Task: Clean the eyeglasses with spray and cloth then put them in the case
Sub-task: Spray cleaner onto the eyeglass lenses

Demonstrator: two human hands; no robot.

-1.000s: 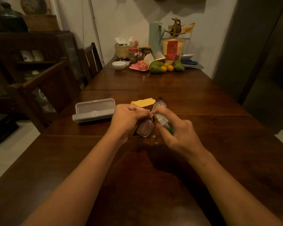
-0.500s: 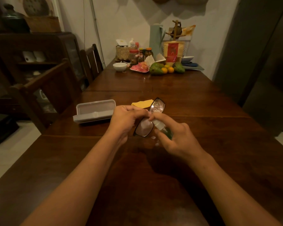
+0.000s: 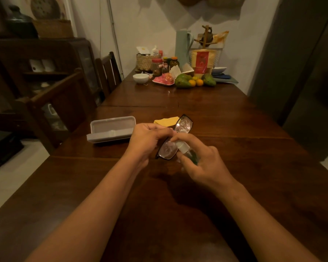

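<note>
Dark wooden dining table (image 3: 225,120) runs away toward a pale wall. Near its middle, the left hand (image 3: 148,140) is curled around the black-framed eyeglasses (image 3: 183,124), gripping them by the middle and holding them above the wood, one lens toward one o'clock and the other toward seven; both lenses show droplets. The right hand (image 3: 203,163) is wrapped around a small spray bottle (image 3: 184,147), forefinger over its white top, nozzle just beside the nearer lens. A yellow cloth (image 3: 166,121) lies at twelve o'clock from the hands. The grey glasses case (image 3: 112,129) sits open at ten o'clock. At the far end stand a white bowl (image 3: 140,78), a wicker basket (image 3: 145,61) and green fruit (image 3: 183,81).
</note>
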